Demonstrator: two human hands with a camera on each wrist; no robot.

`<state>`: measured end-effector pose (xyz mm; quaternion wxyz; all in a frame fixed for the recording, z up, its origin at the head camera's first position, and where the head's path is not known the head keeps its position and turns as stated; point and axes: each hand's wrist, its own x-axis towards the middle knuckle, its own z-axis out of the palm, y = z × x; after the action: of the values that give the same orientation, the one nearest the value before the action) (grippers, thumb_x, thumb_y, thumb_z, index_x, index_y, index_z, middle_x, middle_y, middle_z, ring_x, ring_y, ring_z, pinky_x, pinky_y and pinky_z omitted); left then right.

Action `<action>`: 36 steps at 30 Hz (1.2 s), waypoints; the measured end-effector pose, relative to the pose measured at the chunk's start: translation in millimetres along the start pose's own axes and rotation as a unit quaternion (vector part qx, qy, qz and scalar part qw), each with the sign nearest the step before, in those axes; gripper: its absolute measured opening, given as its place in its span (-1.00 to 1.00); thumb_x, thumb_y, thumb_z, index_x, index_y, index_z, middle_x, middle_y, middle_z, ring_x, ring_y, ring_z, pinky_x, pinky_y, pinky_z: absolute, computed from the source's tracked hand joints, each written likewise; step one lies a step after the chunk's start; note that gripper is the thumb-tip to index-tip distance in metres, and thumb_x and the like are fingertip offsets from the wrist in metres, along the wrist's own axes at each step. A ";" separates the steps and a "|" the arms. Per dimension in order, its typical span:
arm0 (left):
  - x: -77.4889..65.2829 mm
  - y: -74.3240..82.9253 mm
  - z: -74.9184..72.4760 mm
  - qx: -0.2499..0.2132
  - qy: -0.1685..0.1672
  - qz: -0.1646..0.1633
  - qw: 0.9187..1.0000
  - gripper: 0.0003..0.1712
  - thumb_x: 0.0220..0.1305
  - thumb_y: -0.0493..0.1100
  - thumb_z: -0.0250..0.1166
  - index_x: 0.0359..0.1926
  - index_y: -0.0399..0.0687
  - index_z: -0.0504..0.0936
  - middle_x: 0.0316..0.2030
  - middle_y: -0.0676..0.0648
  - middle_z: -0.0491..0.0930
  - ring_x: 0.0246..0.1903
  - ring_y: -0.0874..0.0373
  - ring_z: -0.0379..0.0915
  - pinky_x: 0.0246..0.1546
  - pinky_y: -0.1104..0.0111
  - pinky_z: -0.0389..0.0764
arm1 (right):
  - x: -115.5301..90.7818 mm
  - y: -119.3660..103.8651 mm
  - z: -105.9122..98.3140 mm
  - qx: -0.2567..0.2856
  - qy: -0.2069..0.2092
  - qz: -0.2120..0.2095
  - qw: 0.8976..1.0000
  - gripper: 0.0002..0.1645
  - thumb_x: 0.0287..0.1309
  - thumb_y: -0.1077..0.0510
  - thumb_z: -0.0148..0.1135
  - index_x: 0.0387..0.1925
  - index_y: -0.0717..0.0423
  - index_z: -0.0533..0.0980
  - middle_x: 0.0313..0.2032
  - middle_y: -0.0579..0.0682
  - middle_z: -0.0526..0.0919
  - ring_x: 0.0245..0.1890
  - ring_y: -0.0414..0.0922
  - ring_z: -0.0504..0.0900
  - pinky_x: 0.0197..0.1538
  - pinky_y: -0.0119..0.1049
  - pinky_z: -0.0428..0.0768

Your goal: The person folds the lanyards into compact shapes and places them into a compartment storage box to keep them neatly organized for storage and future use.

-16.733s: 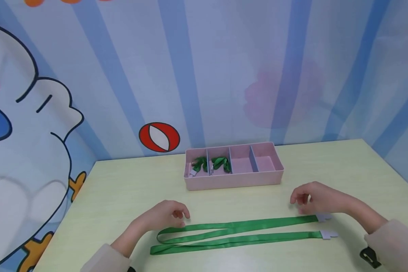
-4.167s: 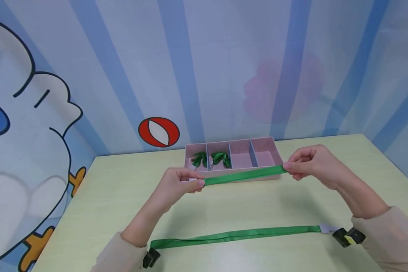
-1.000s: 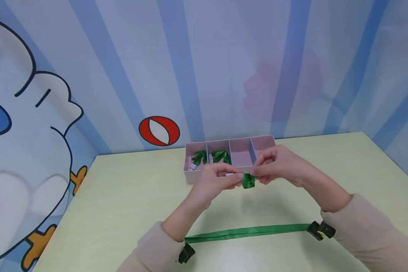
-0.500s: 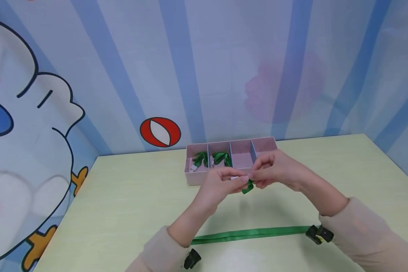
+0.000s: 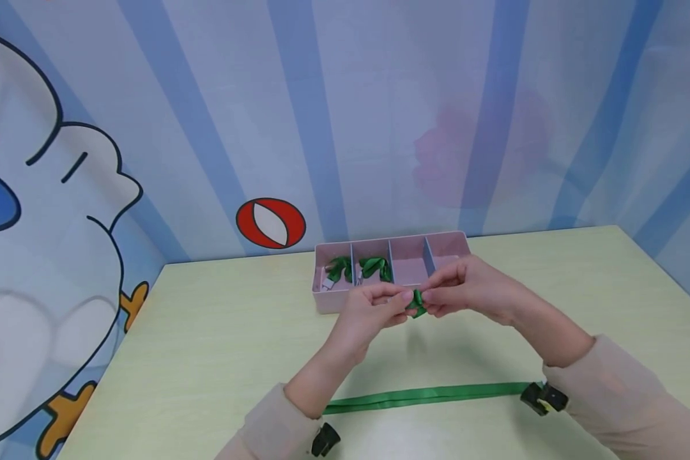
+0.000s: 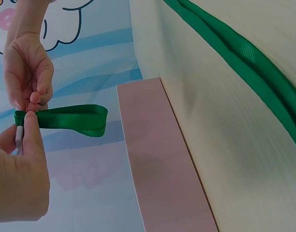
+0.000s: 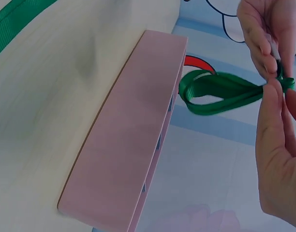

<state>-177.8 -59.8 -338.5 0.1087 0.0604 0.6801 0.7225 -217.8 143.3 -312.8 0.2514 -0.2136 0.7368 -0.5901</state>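
Backdrop: a blue-striped sheet [image 5: 391, 128] rises behind the surface [image 5: 218, 332], with a white cartoon figure [image 5: 52, 255] at its left and a red-and-white ball [image 5: 270, 222] above the back edge.
Pink box [image 5: 368, 300]: near the middle of the surface's back edge, split by grey-blue dividers into four compartments.
First compartment: a green bundle [image 5: 338, 268], bunched up, a pale piece at its lower end.
Left hand [image 5: 370, 314]: in front of the box and above the surface, pinching the held green strap between thumb and fingers.
Second compartment: another green bundle [image 5: 375, 268], loosely looped.
Pale tab [image 6: 19, 138]: narrow, lying along the left thumb, beside the strap.
Held green strap [image 5: 418, 311]: up off the surface, just in front of the box, between both hands; smooth, flat and faintly glossy, gathered tight at the fingers, with a small fold on one side of the pinch and a longer loop hanging down, teardrop-shaped in the right wrist view.
Lying green strap [image 5: 425, 398]: doubled lengthwise on the surface, well forward of the back edge and roughly parallel to it; the left sleeve covers its left end.
Right hand [image 5: 471, 291]: thumb and fingers pinch the held green strap, touching or nearly touching the left fingertips.
Right cuff: beige, with a black device [image 5: 543, 398] overlapping the lying green strap's right end.
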 end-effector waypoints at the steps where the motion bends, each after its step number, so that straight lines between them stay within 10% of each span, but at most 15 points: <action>1: -0.1 -0.1 0.0 -0.002 0.001 -0.002 1.000 -0.70 0.25 -0.20 0.23 -0.09 -0.36 0.61 -0.24 -0.16 0.66 -0.27 0.11 0.64 -0.14 0.29 0.60 | -0.4 0.2 2.1 -0.015 0.013 -0.003 1.000 -0.65 0.18 0.23 0.22 -0.12 0.48 0.53 -0.35 0.11 0.67 -0.35 -0.06 0.67 -0.17 -0.16 0.64; 14: -0.6 -1.6 0.9 -0.003 0.000 -0.002 1.000 -0.69 0.19 -0.19 0.30 -0.11 -0.32 0.60 -0.27 -0.17 0.67 -0.29 0.10 0.63 -0.12 0.26 0.60 | 0.0 1.1 18.8 -0.116 0.109 -0.050 0.986 -0.84 0.04 0.22 0.33 -0.35 0.27 0.64 -0.48 0.06 0.64 -0.49 -0.01 0.58 -0.39 -0.22 0.60; 23: -0.1 -1.8 -4.5 0.003 -0.003 -0.005 1.000 -0.71 0.19 -0.22 0.30 -0.12 -0.33 0.61 -0.34 -0.14 0.68 -0.32 0.13 0.63 -0.14 0.27 0.60 | -0.4 4.1 8.1 -0.175 0.053 -0.080 0.980 -0.77 0.07 0.13 0.34 -0.24 0.17 0.63 -0.41 0.02 0.61 -0.47 -0.05 0.52 -0.42 -0.29 0.56; 29: 0.0 1.1 -7.5 -0.027 -0.003 -0.015 1.000 -0.74 0.22 -0.27 0.26 -0.11 -0.37 0.59 -0.36 -0.10 0.67 -0.34 0.16 0.63 -0.12 0.27 0.60 | -0.9 20.2 0.0 -0.219 0.019 -0.118 0.968 -0.35 0.00 0.10 0.40 0.17 -0.01 0.41 -0.13 0.00 0.45 -0.26 -0.01 0.45 -0.27 -0.22 0.53; 36: -1.4 6.0 -11.8 -0.051 -0.003 -0.020 0.999 -0.74 0.24 -0.30 0.22 -0.09 -0.39 0.57 -0.38 -0.04 0.64 -0.37 0.22 0.62 -0.13 0.30 0.59 | -3.3 34.7 -4.2 -0.170 0.043 -0.088 0.981 -0.72 0.02 0.15 0.37 -0.19 0.14 0.57 -0.32 0.04 0.55 -0.34 -0.01 0.52 -0.30 -0.22 0.57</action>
<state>-179.7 -71.9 -333.3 0.1282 0.0433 0.6433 0.7536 -218.4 155.8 -345.5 0.1265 -0.2917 0.8150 -0.4844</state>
